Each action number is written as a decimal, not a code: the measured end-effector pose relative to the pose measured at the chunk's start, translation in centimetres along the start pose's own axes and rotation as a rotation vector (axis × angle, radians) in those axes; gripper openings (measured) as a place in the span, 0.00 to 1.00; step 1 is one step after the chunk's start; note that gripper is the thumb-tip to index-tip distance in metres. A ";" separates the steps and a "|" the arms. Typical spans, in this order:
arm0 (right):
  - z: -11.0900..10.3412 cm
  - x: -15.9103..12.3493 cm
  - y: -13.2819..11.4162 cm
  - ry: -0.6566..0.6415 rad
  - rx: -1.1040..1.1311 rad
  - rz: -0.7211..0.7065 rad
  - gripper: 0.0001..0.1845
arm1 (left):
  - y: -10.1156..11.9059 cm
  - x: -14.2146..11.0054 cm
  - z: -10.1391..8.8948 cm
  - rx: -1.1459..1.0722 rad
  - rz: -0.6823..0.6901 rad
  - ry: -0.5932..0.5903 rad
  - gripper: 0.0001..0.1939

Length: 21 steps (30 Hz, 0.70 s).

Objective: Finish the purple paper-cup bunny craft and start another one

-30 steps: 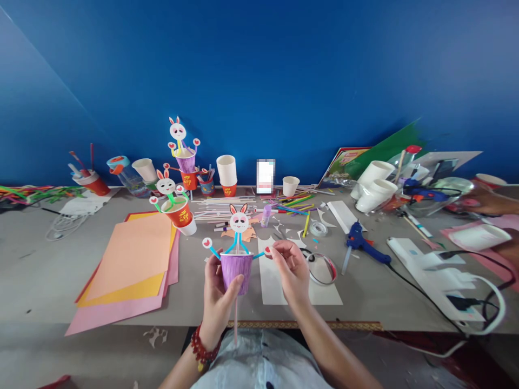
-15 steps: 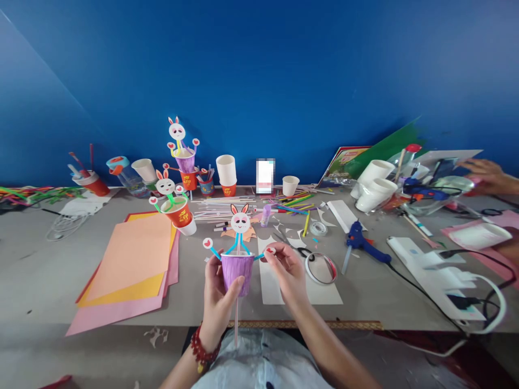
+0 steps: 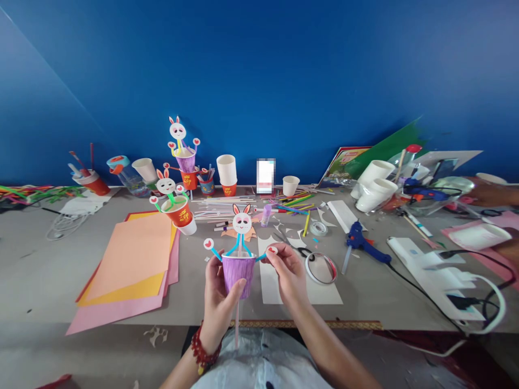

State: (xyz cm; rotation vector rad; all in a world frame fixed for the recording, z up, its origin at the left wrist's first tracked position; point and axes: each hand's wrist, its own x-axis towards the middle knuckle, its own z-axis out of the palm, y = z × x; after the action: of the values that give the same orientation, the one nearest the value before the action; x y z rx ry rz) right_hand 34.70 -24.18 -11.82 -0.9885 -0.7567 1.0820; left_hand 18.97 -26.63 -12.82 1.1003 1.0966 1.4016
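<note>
My left hand (image 3: 218,300) is wrapped round a purple paper cup (image 3: 238,273) held above the table's near edge. A paper rabbit face (image 3: 242,222) on a straw rises out of the cup, and a straw hangs below it. Two blue straw arms with round heart discs stick out sideways. My right hand (image 3: 287,273) pinches the right heart disc (image 3: 271,250); the left heart disc (image 3: 208,243) is free.
Orange, yellow and pink paper sheets (image 3: 130,265) lie at left. Two finished rabbit cups (image 3: 178,210) stand behind, with white cups (image 3: 226,170) and loose straws. A tape roll (image 3: 321,268), a blue glue gun (image 3: 360,241) and a power strip (image 3: 438,273) lie at right. Another person's hand (image 3: 490,197) is at far right.
The rabbit face has shifted slightly right and down with the cup. My right hand has settled lower on the right disc. The other person's hand at far right has drawn back.
</note>
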 end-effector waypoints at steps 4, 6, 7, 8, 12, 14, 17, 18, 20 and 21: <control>0.0 0.0 0.0 -0.007 0.009 -0.002 0.10 | -0.1 0.0 0.0 -0.002 -0.001 0.011 0.32; 0.0 0.0 0.1 0.000 0.021 -0.003 0.10 | -0.1 -0.1 0.0 0.001 0.003 0.010 0.32; 0.0 0.0 0.1 0.004 0.028 -0.001 0.10 | -0.1 -0.1 0.0 0.003 0.005 0.008 0.32; 0.0 0.0 0.1 0.008 0.035 0.002 0.10 | -0.1 -0.1 0.0 0.005 0.006 0.006 0.32; 0.0 0.0 0.0 0.008 0.074 0.021 0.10 | -0.1 -0.1 0.1 0.005 0.006 0.000 0.32; 0.1 -0.1 -0.1 0.007 0.095 0.030 0.10 | -0.1 -0.2 0.1 0.000 0.007 -0.004 0.32; 0.2 -0.3 -0.5 0.010 0.113 0.047 0.10 | 0.0 -0.3 0.2 -0.004 0.009 -0.002 0.32; 0.2 -0.3 -0.6 0.011 0.116 0.052 0.10 | 0.0 -0.3 0.2 -0.005 0.009 -0.001 0.32; 0.3 -0.4 -0.7 0.007 0.120 0.056 0.10 | 0.0 -0.4 0.2 -0.006 0.008 0.003 0.32; 0.3 -0.5 -0.8 0.001 0.124 0.055 0.10 | 0.0 -0.4 0.2 -0.008 0.008 0.002 0.32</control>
State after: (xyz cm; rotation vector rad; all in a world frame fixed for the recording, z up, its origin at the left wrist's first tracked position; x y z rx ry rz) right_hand 34.56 -24.65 -10.97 -0.9090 -0.6571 1.1615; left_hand 19.20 -27.00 -12.78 1.0993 1.0885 1.4125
